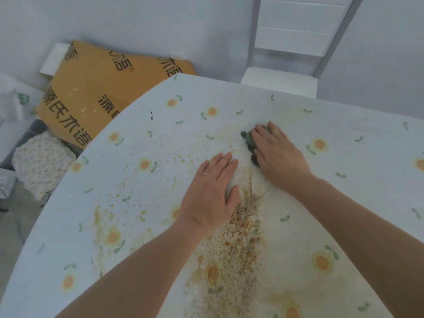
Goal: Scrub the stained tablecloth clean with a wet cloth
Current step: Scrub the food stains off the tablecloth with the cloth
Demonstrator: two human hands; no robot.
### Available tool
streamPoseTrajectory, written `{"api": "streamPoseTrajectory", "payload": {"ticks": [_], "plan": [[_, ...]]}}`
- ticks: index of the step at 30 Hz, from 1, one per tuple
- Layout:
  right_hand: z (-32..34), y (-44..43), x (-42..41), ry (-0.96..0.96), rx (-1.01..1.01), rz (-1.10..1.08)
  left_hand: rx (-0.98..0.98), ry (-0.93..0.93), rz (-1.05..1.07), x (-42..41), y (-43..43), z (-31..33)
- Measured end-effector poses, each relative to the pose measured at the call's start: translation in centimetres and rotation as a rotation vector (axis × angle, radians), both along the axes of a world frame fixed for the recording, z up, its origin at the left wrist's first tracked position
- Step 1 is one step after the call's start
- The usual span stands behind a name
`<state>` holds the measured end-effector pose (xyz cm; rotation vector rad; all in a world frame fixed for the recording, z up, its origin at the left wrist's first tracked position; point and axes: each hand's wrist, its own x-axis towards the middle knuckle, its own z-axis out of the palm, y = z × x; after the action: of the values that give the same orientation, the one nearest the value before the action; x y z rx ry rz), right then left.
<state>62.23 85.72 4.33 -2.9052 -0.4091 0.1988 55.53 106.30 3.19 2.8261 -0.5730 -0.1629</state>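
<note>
Fingers (pixel 273 134) of the right hand (pixel 278 154): spread and pressed flat over a dark grey-green wet cloth (pixel 249 143), trapping it against the fabric beneath; only its crumpled left edge shows. Fingers (pixel 223 164) of the left hand (pixel 210 196): extended, close together, laid palm-down and holding nothing, bracing the fabric; a thin silver ring (pixel 205 173) on one.

Item 1. White cotton tablecloth printed with orange sunflowers and green sprigs (pixel 344 180), covering the whole desk. Judged thin, soft and light, liable to ruck or slide under rubbing; best pinned flat beside the patch being worked, as the left hand does.

Item 2. Orange-brown granular stain (pixel 236 244), running in a band from the near edge up between the two hands, with lighter speckling to the left. Heaviest part is nearer than the cloth and not yet cleared; task judged early.

Item 3. Wet cloth, as above, lying at the far end of the stain band. Judged limp and soggy, to be bunched under the palm rather than pinched.

Surroundings. Tan cardboard sheets with dark printed characters (pixel 91 92) leaning against a pale wall behind the desk's far left edge; crumpled floral-print fabric (pixel 41 161) on the floor below; white foam blocks (pixel 278 83) beyond the far edge.
</note>
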Motion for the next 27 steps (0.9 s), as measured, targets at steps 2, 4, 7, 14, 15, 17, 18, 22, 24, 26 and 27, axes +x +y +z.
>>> {"api": "streamPoseTrajectory", "payload": {"ticks": [2,4,7,14,15,17,18,22,24,26,27], "plan": [[-0.4,-0.5,-1.4,0.002,-0.025,0.022,-0.013,0.002,0.007,0.0,-0.1,0.0],[-0.7,-0.9,0.3,-0.011,-0.047,-0.030,-0.008,0.002,0.005,0.0,-0.1,0.0],[-0.9,-0.3,5.5,-0.029,-0.008,-0.219,0.001,0.007,0.004,0.1,-0.1,0.1],[-0.6,0.2,3.7,-0.002,0.040,-0.178,-0.002,-0.009,0.006,0.2,-0.2,0.1],[-0.5,0.0,1.1,-0.005,0.031,-0.138,-0.003,-0.015,0.005,0.2,-0.2,0.1],[-0.5,-0.2,-3.4,0.014,-0.004,-0.071,-0.018,-0.009,0.006,0.3,-0.2,0.1],[-0.6,-0.4,-4.2,0.012,-0.015,-0.058,-0.029,-0.007,0.011,0.3,-0.1,0.1],[-0.9,-0.6,0.7,-0.034,0.007,-0.093,-0.034,-0.011,0.006,0.1,0.0,0.1],[-1.2,-0.2,5.1,-0.041,0.035,-0.157,-0.030,-0.018,0.009,0.1,0.0,0.1],[-1.2,0.4,8.1,-0.033,0.047,-0.221,-0.024,-0.023,0.013,0.2,0.0,-0.1],[-1.3,0.7,8.3,-0.035,0.046,-0.248,-0.023,-0.022,0.013,0.1,0.0,-0.2]]}}
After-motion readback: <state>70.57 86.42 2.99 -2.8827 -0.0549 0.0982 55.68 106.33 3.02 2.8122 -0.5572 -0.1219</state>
